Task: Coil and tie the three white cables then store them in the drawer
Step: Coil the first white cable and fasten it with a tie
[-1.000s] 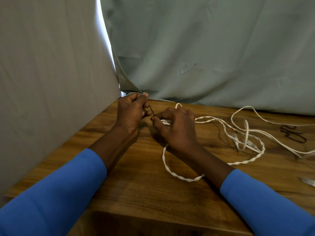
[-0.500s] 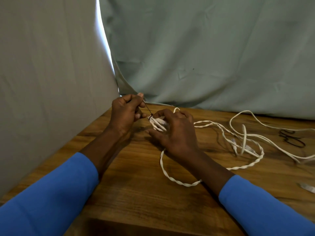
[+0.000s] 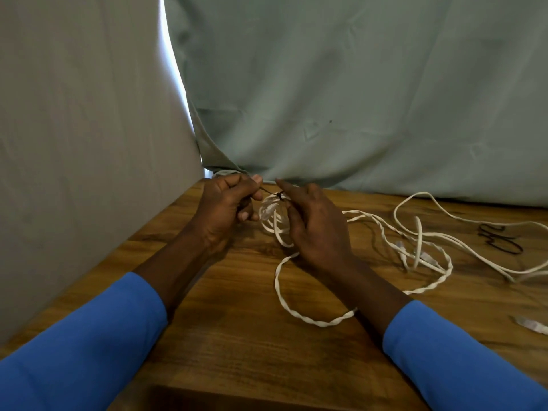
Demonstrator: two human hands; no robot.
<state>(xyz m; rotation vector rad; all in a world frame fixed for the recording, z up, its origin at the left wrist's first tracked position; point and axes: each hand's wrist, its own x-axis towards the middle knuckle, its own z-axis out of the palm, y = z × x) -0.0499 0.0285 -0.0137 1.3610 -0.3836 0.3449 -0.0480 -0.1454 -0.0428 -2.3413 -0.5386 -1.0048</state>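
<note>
My left hand point(image 3: 228, 209) fingers point(image 3: 255, 180) pinch the black tie point(image 3: 268, 191), now drawn taut | right hand point(image 3: 315, 225) pinches the raised twisted white cable point(image 3: 270, 214) coil | first bundle nearly tied

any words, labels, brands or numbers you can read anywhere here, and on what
None can be read.
The white cables, the black ties, the wooden table and the cloth backdrop show no text.
The small pale piece at the table's right edge is too blurred to tell.
</note>
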